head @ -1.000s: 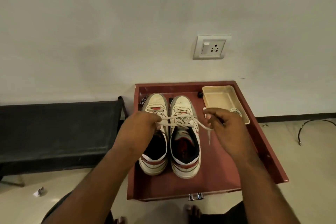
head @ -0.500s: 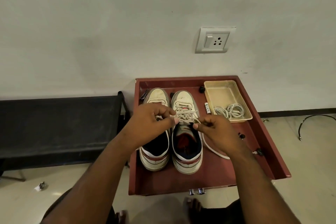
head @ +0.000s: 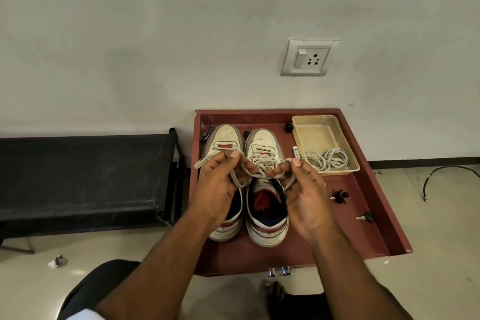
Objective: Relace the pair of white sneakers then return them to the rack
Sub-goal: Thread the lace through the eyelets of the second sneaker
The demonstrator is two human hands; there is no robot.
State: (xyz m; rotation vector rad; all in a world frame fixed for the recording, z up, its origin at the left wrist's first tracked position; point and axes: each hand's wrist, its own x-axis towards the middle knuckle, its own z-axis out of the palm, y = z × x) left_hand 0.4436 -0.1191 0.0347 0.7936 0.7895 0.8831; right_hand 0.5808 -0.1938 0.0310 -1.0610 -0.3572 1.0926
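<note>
Hands (head: 259, 187) pinching lace loops (head: 262, 173), above right sneaker (head: 266, 205)

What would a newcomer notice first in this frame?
Two hands, left and right, each pinch a loop of shoelace above the right sneaker. The pair stands in a red tray, beside a beige bin holding a coiled white cable.

Scuffed matt white sneakers (head: 248, 182) with woven cloth lace (head: 237, 180); smooth painted maroon tray (head: 363, 215); cream plastic tub (head: 345, 138); glossy plastic wall socket (head: 309, 57); matt black bench (head: 78, 176).
</note>
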